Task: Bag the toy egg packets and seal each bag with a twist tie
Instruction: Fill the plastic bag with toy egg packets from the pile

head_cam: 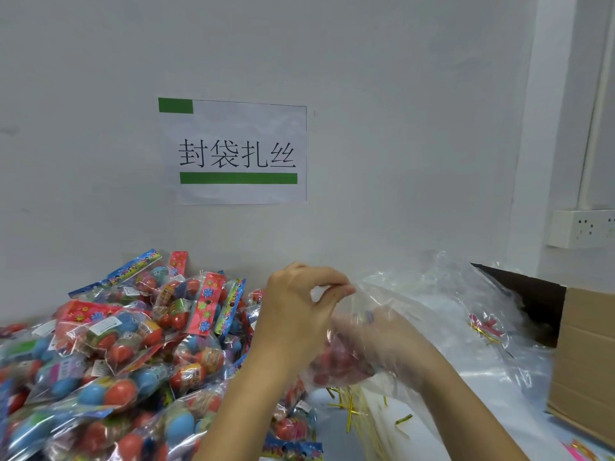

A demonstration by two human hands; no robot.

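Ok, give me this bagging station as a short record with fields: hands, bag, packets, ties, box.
left hand: pinches the clear bag's mouth
right hand: inside the bag, with red toy eggs
clear bag: held above the table
packet pile: heaped at left against the wall
twist ties: gold, loose under the bag
cardboard box: at right, open

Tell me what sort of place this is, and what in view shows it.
Probably a packing station in a small workshop. A sign on the wall labels it for bag sealing and tying, a pile of egg packets covers the table, gold twist ties lie loose, and a carton stands at the right.
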